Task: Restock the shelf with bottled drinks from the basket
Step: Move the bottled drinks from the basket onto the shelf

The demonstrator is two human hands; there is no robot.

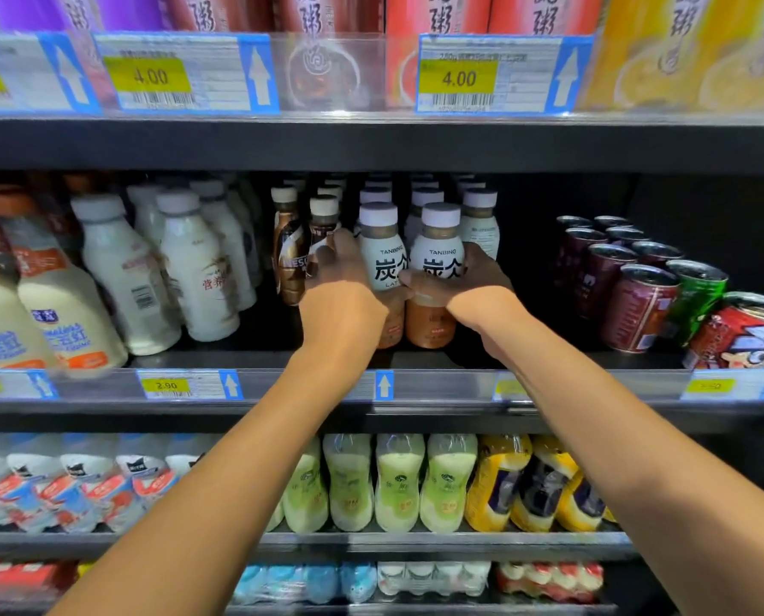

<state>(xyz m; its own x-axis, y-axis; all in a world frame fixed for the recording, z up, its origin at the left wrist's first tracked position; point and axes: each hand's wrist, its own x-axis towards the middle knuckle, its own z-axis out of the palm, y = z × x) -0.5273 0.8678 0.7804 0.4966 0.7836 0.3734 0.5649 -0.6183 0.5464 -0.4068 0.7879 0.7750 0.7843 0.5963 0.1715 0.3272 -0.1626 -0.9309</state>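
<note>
Two forearms are extending: left hand (344, 282) fingers are curling round first latte bottle (382, 260), right hand (464, 284) fingers round second latte bottle (442, 260), both standing on the shelf (260, 344); two brown bottles (289, 255) just left of the left fingers.

dark middle shelf (260, 340). milk bottles (193, 269) stand left, latte bottles (438, 260) centre. cans (638, 304) right.

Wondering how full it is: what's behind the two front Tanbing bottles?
Behind the Tanbing bottles, more white-capped bottles stand in rows. Mostly caps show; how far back they go is hidden.
</note>
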